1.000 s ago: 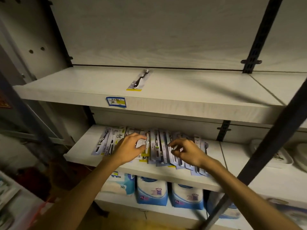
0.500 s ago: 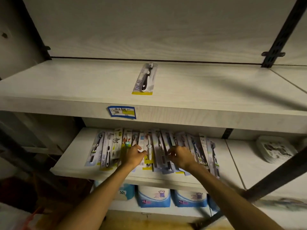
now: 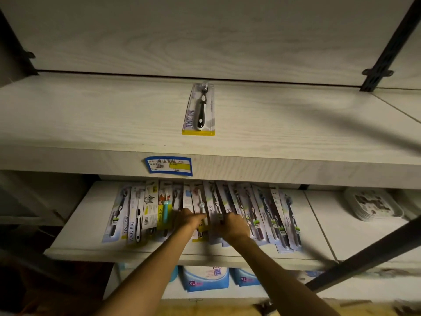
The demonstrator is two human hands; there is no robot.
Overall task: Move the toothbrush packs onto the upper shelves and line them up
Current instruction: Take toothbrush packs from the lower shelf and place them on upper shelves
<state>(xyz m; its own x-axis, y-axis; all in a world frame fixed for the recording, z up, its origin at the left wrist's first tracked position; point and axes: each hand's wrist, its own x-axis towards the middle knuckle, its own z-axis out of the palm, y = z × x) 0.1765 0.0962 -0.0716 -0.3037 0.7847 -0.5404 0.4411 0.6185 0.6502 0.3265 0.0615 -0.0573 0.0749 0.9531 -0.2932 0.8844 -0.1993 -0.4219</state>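
Head view: upper shelf (image 3: 91,124) holds one toothbrush pack (image 3: 199,110); beneath it, lower shelf (image 3: 82,226) carries a row of packs (image 3: 268,215), where left hand (image 3: 189,218) and right hand (image 3: 232,225) curl fingers around packs.

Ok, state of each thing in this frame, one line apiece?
Single toothbrush pack: flat on the upper shelf, alone.
Toothbrush packs: overlapping row on the lower shelf.
Left hand: fingers on a pack.
Right hand: fingers curled on a pack.
Price label: stuck to the upper shelf's edge.

Both hands (image 3: 211,223) cover the middle toothbrush packs (image 3: 206,210), hiding their grip. The upper shelf (image 3: 296,169) hides the packs' tops at 12 o'clock. The price label (image 3: 168,166) print is too small to read.
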